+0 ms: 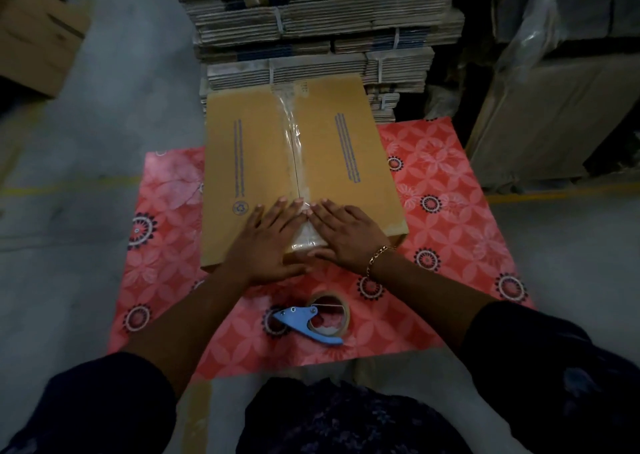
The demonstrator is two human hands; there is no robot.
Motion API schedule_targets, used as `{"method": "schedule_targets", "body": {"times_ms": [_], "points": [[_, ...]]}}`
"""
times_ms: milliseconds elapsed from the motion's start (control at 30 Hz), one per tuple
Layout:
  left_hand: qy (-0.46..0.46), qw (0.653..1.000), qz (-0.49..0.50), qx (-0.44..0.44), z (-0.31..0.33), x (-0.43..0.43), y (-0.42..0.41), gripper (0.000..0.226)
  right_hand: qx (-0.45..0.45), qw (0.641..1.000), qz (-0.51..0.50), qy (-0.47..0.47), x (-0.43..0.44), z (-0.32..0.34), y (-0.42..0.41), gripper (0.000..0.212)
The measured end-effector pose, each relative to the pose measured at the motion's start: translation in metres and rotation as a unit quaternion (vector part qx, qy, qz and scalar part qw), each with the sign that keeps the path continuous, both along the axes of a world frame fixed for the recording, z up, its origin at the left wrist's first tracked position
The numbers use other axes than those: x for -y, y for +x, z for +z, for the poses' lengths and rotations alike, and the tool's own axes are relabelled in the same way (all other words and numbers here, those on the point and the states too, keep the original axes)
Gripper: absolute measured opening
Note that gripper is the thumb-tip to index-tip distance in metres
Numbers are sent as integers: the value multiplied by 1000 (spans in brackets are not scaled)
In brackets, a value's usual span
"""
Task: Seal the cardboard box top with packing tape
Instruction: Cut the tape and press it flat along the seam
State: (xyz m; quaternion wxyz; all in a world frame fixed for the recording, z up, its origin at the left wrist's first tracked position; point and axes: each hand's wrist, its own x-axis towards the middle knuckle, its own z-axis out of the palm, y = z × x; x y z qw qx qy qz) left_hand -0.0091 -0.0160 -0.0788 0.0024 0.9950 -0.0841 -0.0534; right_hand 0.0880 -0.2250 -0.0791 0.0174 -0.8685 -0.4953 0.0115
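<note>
Cardboard box (pixel 249 162) sits at the centre of the frame, resting on a red patterned mat (pixel 443 183), and both hands lie flat on the end of its top nearest the bottom of the frame. The left hand (pixel 273 242) is spread open, palm down, fingers pointing toward the middle seam; the right hand (pixel 346 231), with a gold bracelet (pixel 377 256) at its wrist, mirrors it from the other side. Neither grasps anything — they press. Their fingertips almost meet over a strip of clear packing tape (pixel 294 131), and the likely reason for that placing is to rub the tape's near end down onto the cardboard and over the front edge, where it looks bunched and glossy between the two thumbs.

Outward from the hands, the tape runs up the seam between the two top flaps to the far edge of the box. It looks wrinkled in the upper half, so it may want smoothing there too. Judging by this, the strip is already laid and the step in hand is pressing it tight.

Below the hands, in the lower centre of the frame, a tape roll in a blue handheld dispenser (pixel 311 320) lies on the mat, touched by neither hand — set within easy reach, presumably in case another strip is needed.

Behind the box, at the top of the frame, stand bundled stacks of flattened cartons (pixel 311 20).
</note>
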Motion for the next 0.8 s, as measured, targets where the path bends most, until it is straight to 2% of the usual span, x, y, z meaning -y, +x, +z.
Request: {"method": "schedule_targets", "body": {"times_ms": [200,367,800], "points": [[15,996,36,75,1,12,-2,83,10,1000,2,7,1,-6,0,78],[58,991,28,118,-4,13,-5,79,9,1000,13,3,1,-11,2,79],[77,995,22,62,-6,10,-3,88,-9,1000,19,-18,3,-5,1,76]]}}
